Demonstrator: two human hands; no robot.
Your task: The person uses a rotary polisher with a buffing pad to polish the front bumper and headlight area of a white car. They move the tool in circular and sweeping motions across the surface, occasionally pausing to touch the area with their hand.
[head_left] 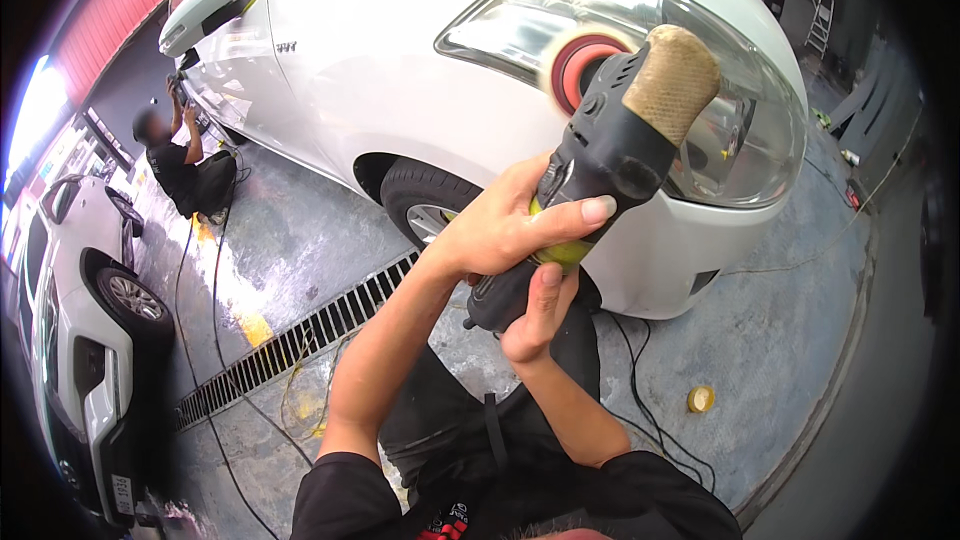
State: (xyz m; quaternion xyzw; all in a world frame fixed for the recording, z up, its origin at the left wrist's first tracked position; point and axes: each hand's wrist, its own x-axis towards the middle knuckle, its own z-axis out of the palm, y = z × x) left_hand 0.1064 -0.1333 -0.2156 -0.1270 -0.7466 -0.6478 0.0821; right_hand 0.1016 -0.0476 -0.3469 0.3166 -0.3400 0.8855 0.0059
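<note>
A black machine polisher point(620, 160) is held up in front of the white car's headlight point(490, 30). Its red-and-cream round pad point(575, 65) lies against or very near the clear lens; exact contact cannot be seen. Tan mesh-like cloth point(675, 85) covers the end of the tool's head. My left hand point(500, 225) wraps around the polisher's body, thumb across the top, by a yellow-green band point(562, 254). Lower down, my right hand point(542, 325) grips the handle part, its thumb pointing up. Most fingers of both hands are hidden behind the tool.
Black cords point(655, 430) run along the grey floor. A round yellow container point(701, 399) stands at the right. A slotted drain grate point(300, 340) crosses the floor. At left, a person point(185, 165) crouches beside the car, and another white car point(75, 340) is parked.
</note>
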